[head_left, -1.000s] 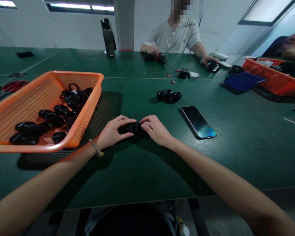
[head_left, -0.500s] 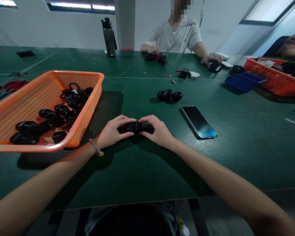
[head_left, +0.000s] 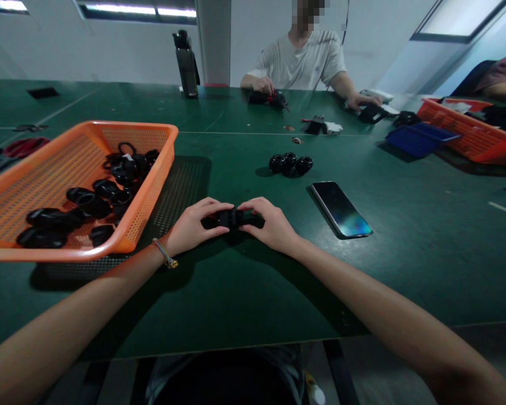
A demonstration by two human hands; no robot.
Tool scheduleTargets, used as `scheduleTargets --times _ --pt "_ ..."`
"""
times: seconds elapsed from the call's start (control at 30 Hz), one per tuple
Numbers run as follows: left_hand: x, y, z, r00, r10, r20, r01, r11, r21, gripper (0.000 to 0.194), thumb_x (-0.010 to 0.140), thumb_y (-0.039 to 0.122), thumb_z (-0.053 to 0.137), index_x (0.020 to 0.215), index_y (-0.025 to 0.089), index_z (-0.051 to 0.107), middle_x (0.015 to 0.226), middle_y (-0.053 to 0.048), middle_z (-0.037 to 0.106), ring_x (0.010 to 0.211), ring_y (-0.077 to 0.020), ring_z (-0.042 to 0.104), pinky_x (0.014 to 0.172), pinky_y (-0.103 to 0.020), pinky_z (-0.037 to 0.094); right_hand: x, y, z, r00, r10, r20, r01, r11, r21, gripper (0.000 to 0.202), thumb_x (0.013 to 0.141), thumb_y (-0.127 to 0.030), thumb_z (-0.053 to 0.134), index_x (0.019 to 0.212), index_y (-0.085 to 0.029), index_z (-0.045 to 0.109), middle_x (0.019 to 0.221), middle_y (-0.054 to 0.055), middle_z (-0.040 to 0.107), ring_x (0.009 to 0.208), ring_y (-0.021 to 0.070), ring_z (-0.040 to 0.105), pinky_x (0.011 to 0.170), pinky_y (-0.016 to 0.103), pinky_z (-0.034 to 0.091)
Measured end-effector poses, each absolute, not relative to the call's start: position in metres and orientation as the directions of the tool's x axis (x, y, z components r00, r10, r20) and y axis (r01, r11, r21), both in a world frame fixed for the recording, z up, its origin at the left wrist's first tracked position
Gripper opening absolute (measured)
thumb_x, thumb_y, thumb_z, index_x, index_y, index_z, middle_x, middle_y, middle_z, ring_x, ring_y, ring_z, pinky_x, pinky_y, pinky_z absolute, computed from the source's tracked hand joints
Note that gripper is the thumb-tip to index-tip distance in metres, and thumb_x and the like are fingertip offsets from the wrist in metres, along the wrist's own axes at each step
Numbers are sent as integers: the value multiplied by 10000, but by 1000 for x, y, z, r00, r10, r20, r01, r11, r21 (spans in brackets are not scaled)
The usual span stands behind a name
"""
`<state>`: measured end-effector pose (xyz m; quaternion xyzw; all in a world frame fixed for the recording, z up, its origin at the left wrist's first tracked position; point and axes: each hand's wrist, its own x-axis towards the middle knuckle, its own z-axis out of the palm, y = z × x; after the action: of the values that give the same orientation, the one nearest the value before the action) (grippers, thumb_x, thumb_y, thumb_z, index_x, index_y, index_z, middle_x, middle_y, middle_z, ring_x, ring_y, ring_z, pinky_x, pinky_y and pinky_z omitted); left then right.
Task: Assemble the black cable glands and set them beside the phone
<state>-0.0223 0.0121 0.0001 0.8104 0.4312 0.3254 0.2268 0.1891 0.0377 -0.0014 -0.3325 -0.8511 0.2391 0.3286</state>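
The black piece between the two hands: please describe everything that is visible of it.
The black piece looks like plastic, small, with what seem to be ridges towards its right end. It lies sideways, gripped by the left hand and the right hand. Whether it touches the green table is unclear; finer detail is too dark.

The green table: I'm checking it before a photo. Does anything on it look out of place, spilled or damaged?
Perhaps the phone, slantwise beside the right hand: a personal item near black parts, it seems misplaced. I see no spill; the black piece in the left hand is too dark to judge.
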Motion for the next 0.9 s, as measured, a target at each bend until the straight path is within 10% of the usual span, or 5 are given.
scheduleTargets --times 0.9 --pt "-23 13 0 433 832 346 595 -553 584 355 789 311 632 1125 204 590 1015 -50 588 916 -170 589 826 -329 493 188 38 -1 -568 744 353 430 634 -643 282 706 -94 674 968 -161 594 976 69 627 969 189 565 830 380 504"
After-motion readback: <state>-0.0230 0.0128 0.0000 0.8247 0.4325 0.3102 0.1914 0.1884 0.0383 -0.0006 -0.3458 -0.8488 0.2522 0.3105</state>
